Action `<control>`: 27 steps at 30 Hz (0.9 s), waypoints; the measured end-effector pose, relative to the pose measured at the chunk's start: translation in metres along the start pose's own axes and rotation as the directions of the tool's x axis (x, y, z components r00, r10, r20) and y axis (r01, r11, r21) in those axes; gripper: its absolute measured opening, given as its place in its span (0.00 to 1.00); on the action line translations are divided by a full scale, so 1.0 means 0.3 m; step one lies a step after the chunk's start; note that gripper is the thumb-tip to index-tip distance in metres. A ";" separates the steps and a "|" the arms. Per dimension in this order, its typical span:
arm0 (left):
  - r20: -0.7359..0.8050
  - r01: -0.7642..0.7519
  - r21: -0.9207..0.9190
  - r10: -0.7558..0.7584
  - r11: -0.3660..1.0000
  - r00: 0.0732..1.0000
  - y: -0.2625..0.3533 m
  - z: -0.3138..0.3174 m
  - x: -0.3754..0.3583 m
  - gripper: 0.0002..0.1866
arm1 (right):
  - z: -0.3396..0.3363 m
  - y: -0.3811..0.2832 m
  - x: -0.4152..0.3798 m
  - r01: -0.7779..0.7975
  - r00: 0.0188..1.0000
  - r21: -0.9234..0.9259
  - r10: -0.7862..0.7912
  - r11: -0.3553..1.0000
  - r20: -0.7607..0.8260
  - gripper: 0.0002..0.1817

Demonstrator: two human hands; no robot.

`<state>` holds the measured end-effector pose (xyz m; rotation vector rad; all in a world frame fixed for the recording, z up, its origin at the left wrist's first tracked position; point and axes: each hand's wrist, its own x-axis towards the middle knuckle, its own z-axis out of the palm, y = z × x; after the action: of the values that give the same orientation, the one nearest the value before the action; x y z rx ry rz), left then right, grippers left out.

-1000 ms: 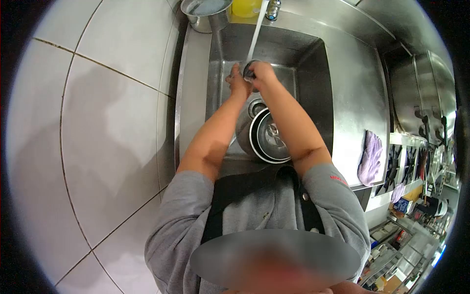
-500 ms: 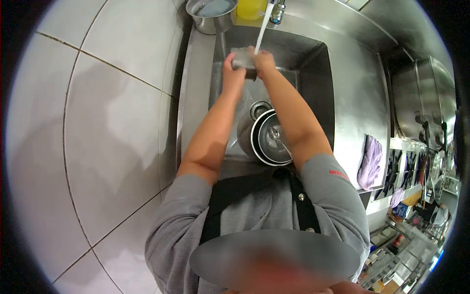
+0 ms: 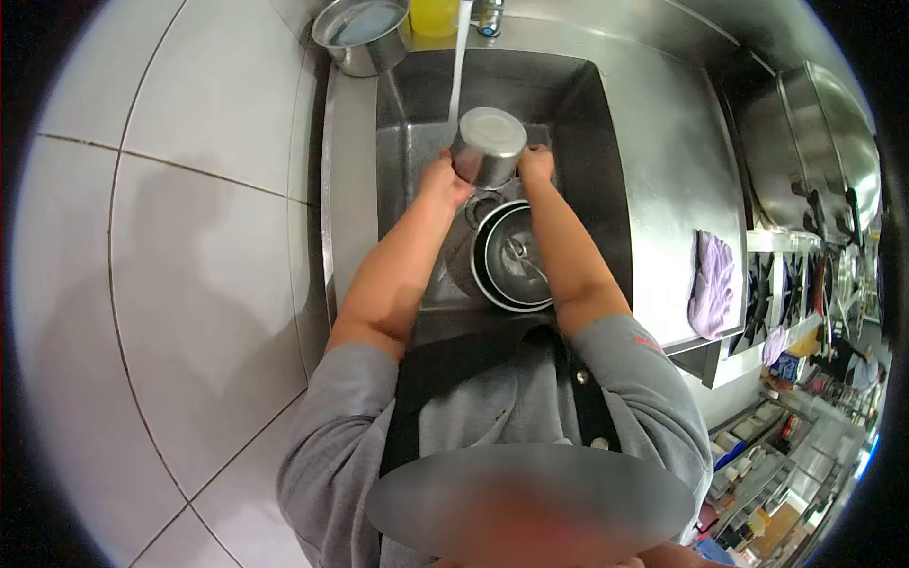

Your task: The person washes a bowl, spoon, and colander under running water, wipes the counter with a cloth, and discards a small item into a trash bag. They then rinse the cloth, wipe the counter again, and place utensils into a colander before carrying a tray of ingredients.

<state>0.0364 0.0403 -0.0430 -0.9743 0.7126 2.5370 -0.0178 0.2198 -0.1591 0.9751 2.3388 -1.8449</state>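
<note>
A shiny cylindrical metal container is tipped in the upper part of the sink, its flat base turned up toward me. My left hand is closed around its left side. On the opposite side, my right hand grips it near the edge, the fingertips partly hidden. Running water falls just left of the container. Below my hands, a metal bowl rests inside a white-rimmed pot, with a spoon-like utensil in it.
A steel pot and a yellow container stand behind the sink, near the tap. Purple gloves lie on the steel counter at right. Large lidded steel vessels stand beyond. A tiled wall bounds the left.
The metal container has moved out of the water stream toward me and turned base-up. Both hands have come nearer with it, and the view has shifted slightly.
</note>
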 end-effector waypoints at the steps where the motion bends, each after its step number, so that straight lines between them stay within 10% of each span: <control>1: 0.022 0.003 -0.042 -0.002 0.999 1.000 -0.001 -0.001 0.007 0.14 | -0.063 -0.096 -0.104 0.047 0.995 -0.130 -0.057 0.990 -0.076 0.20; 2: 0.011 -0.039 -0.062 0.040 0.997 0.999 0.007 0.009 0.012 0.14 | -0.093 -0.180 -0.192 0.089 0.982 -0.264 -0.128 0.960 -0.136 0.19; 9: -0.009 -0.222 -0.228 0.226 0.948 0.974 0.037 0.001 0.025 0.13 | 0.069 -0.156 -0.364 0.540 0.842 0.330 -0.507 0.774 -0.186 0.11; 14: 0.055 -0.294 -0.002 0.293 0.956 0.954 0.068 0.003 0.024 0.13 | 0.048 -0.272 -0.488 0.883 0.420 -0.307 -0.891 0.356 0.175 0.18; 18: -0.008 -0.445 0.308 0.470 0.841 0.882 0.030 0.038 0.004 0.15 | 0.064 -0.392 -0.411 0.965 0.239 -0.194 -0.888 0.174 0.393 0.12; 22: 0.160 -0.517 0.708 0.604 0.481 0.780 0.055 0.038 -0.020 0.14 | 0.096 -0.458 -0.281 0.545 0.752 0.006 -0.492 0.838 0.439 0.14; 25: 0.220 -0.538 0.792 0.686 0.290 0.694 0.048 0.048 -0.022 0.13 | 0.079 -0.442 -0.270 -0.073 0.798 0.200 -0.062 0.977 0.599 0.23; 27: 0.309 -0.550 0.830 0.746 0.092 0.590 0.053 0.060 -0.034 0.13 | 0.064 -0.437 -0.325 -0.140 0.795 0.104 0.049 0.985 0.605 0.32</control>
<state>0.0268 0.0360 -0.0192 -0.4832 2.7426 1.9307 -0.0074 0.1432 -0.0139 0.3963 1.7612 -1.9310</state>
